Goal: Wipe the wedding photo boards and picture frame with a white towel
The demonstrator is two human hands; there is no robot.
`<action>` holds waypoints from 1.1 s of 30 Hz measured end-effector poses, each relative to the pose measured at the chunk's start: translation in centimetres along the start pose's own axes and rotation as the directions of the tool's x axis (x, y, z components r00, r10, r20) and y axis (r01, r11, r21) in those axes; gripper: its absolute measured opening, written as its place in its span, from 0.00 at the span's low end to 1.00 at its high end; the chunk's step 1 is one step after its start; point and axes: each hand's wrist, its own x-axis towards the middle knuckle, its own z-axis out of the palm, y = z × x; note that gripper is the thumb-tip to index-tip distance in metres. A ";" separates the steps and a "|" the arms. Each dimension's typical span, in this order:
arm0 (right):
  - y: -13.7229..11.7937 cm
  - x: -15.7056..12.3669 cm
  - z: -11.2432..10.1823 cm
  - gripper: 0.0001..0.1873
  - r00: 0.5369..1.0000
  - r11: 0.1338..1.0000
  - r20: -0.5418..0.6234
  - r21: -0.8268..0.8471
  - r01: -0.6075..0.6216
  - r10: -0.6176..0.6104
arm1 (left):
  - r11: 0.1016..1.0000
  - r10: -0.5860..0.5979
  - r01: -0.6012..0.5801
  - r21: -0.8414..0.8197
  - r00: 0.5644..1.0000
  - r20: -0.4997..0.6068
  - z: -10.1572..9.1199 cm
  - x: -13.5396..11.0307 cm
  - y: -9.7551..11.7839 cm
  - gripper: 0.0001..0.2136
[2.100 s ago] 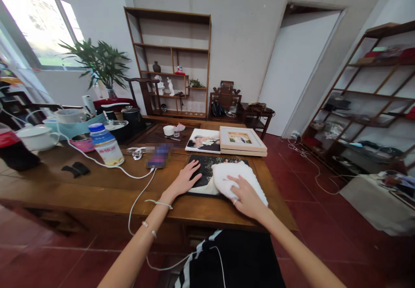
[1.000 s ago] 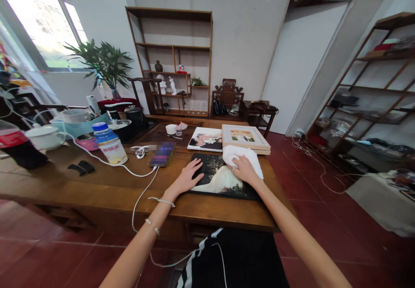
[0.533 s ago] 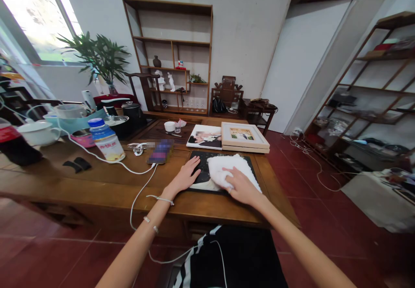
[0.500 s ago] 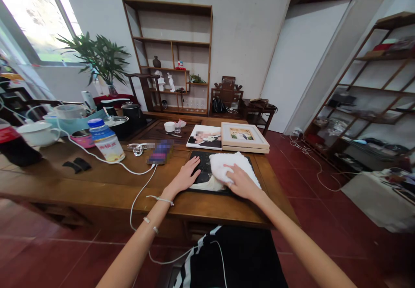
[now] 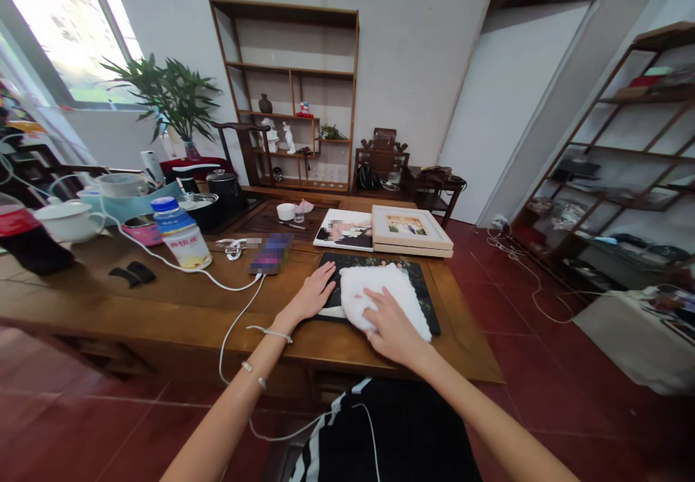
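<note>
A dark picture panel (image 5: 423, 286) with a printed image lies flat near the table's front edge. Flat on its left side, fingers stretched out, rests my left hand (image 5: 313, 294). A fluffy white cloth (image 5: 402, 290) covers much of the panel's middle and hides the print there. My right hand (image 5: 392, 326) has hold of the cloth's front part and presses it against the panel, with the fingertips on top and the thumb at its near edge.
Beyond the panel lie a photo print (image 5: 343, 230) and stacked cream picture frames (image 5: 413, 230). Leftward are a phone (image 5: 270, 254) on a white cable, a blue-capped bottle (image 5: 182, 236), a cola bottle (image 5: 32, 239) and a white pot (image 5: 70, 220). The wooden table (image 5: 461, 323) ends at the right.
My right hand has drawn the white cloth toward me and slightly left across the panel, uncovering its far edge. My left hand has stayed in place.
</note>
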 end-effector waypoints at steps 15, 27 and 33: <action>5.2 6.9 0.8 0.14 0.964 0.959 -0.080 -0.106 -0.261 0.254 | 0.999 -0.014 0.014 -0.045 1.000 -0.014 0.0 0.0 0.0 0.23; -1.5 1.9 -1.7 0.05 0.981 0.978 0.105 0.146 0.150 -0.166 | 0.981 -0.023 -0.018 -0.193 0.977 -0.212 -0.5 -0.2 1.1 0.25; 2.0 1.9 -2.3 0.10 0.988 0.989 0.059 -0.023 -0.145 0.146 | 0.990 0.053 -0.067 -0.123 0.992 -0.111 -0.2 0.0 0.8 0.22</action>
